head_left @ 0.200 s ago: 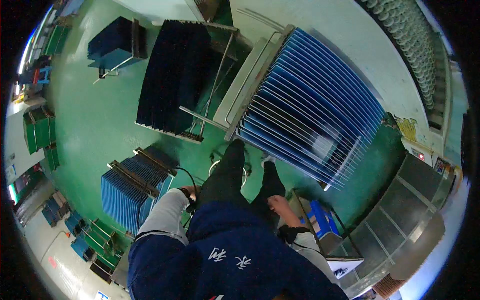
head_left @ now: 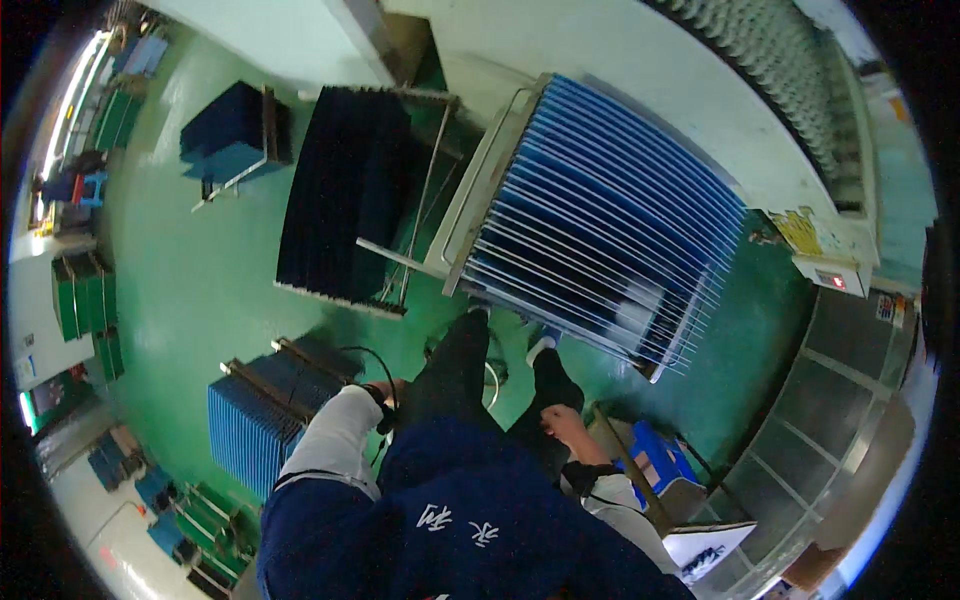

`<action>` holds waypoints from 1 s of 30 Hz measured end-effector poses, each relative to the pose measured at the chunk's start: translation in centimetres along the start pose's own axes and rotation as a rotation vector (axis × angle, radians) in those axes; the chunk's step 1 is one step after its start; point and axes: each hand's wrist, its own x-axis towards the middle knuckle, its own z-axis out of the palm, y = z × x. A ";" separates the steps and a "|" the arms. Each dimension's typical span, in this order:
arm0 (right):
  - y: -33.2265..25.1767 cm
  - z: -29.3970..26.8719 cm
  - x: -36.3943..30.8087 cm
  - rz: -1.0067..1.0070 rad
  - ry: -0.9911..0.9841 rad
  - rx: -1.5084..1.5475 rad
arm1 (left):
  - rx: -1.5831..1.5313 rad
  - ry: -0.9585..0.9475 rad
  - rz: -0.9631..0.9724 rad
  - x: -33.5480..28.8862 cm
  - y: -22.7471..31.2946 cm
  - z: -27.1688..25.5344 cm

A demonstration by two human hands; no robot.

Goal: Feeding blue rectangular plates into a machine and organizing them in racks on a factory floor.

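My right hand [head_left: 562,422] rests on or just over my right thigh, its fingers curled in, and nothing shows in it. My left hand [head_left: 393,389] is beside my left thigh; its fingers are mostly hidden, so I cannot tell whether it holds anything. Dark cables run by both wrists. In front of my feet stands a large rack [head_left: 455,262] filled with upright blue panels [head_left: 610,190], set in close parallel rows. A small blue box [head_left: 665,455] lies to the right of my right hand.
Left of the big rack stands a frame of dark panels [head_left: 340,190]. Another stack of blue panels [head_left: 255,435] is near my left arm, and a smaller stack [head_left: 230,130] is farther off. A grey metal panelled structure [head_left: 800,440] curves along the right. The floor [head_left: 180,290] is green.
The racks in front now appear a little lower in the picture, and the big rack is slightly farther left. My hands stay nearly in place by my thighs.
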 end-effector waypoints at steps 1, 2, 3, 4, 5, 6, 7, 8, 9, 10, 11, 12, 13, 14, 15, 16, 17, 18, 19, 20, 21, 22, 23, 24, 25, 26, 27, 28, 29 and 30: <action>1.4 0.3 0.0 -0.044 0.027 -0.019 | -0.001 0.048 -0.046 0.0 0.9 -1.1; 2.6 0.4 0.4 -0.084 0.056 -0.038 | 0.005 0.083 -0.039 0.4 1.9 -2.7; 3.3 0.3 1.1 -0.096 0.084 -0.022 | 0.013 0.129 -0.033 0.5 3.4 -4.3; 4.3 0.2 1.5 -0.267 0.139 -0.208 | 0.038 0.180 -0.020 0.8 4.8 -5.9; 3.4 -0.1 0.6 -0.366 0.137 -0.319 | 0.127 0.297 -0.065 3.9 3.1 -5.8; 2.0 -1.1 0.1 -0.475 0.125 -0.466 | 0.171 0.423 -0.114 7.2 0.7 -3.6; 1.6 -0.5 0.6 -0.334 0.153 -0.321 | 0.033 0.445 -0.060 6.5 2.5 -5.5; 2.1 0.1 0.3 -0.179 0.200 -0.144 | -0.079 0.437 0.009 5.1 6.3 -8.6; 1.8 0.1 0.0 -0.184 0.211 -0.139 | 0.027 0.589 0.122 5.1 7.2 -9.2; 1.6 0.3 -0.4 -0.195 0.248 -0.166 | 0.125 0.742 0.229 5.1 7.5 -8.9; 2.1 0.7 -0.7 -0.206 0.292 -0.185 | 0.133 0.745 0.237 4.7 8.7 -9.0; 3.2 1.3 -0.9 -0.205 0.310 -0.171 | 0.099 0.800 0.304 4.0 11.1 -9.1; 4.1 1.6 -0.9 -0.282 0.387 -0.112 | 0.068 0.860 0.375 3.2 13.4 -9.0; 4.2 1.7 -0.8 -0.375 0.466 -0.059 | 0.088 0.876 0.401 2.6 15.0 -8.7; 4.3 1.8 -1.1 -0.404 0.493 -0.047 | 0.068 0.837 0.477 2.0 16.3 -8.4; 4.3 2.3 -1.4 -0.453 0.568 -0.064 | 0.057 0.800 0.555 1.5 17.5 -8.4; 4.4 2.6 -1.8 -0.500 0.647 -0.080 | 0.075 0.722 0.481 1.1 18.9 -7.9; 4.5 2.9 -2.0 -0.533 0.684 -0.053 | 0.074 0.600 0.434 0.5 20.4 -7.7; 4.1 3.1 -2.2 -0.543 0.659 -0.074 | 0.128 0.575 0.490 0.1 20.5 -7.6; 4.0 3.3 -2.1 -0.546 0.638 -0.089 | 0.163 0.584 0.496 -0.5 21.0 -7.1; 2.1 4.5 -1.7 -0.623 0.639 -0.074 | 0.183 0.603 0.551 -0.2 18.2 -7.8; 2.9 4.6 -2.0 -0.574 0.698 -0.115 | 0.245 0.555 0.564 0.7 19.2 -7.5; 4.0 4.5 -2.4 -0.500 0.752 -0.144 | 0.310 0.491 0.575 0.8 21.2 -6.6; 4.0 4.6 -2.8 -0.511 0.786 -0.092 | 0.419 0.434 0.531 1.0 21.9 -6.4; 3.9 5.0 -3.1 -0.521 0.778 -0.079 | 0.405 0.378 0.473 1.3 21.7 -6.4; 4.2 5.1 -3.1 -0.520 0.772 -0.077 | 0.408 0.418 0.572 -0.1 22.3 -5.6; 5.2 5.2 -2.8 -0.519 0.802 -0.041 | 0.417 0.358 0.488 -1.8 24.2 -4.8; 4.1 5.6 -2.4 -0.547 0.825 -0.086 | 0.419 0.405 0.526 -2.1 23.1 -5.7; 2.6 5.9 -2.1 -0.572 0.847 -0.131 | 0.420 0.448 0.564 -2.0 21.5 -6.6; 1.9 6.5 -2.4 -0.607 0.835 -0.102 | 0.422 0.452 0.523 -2.5 21.3 -6.9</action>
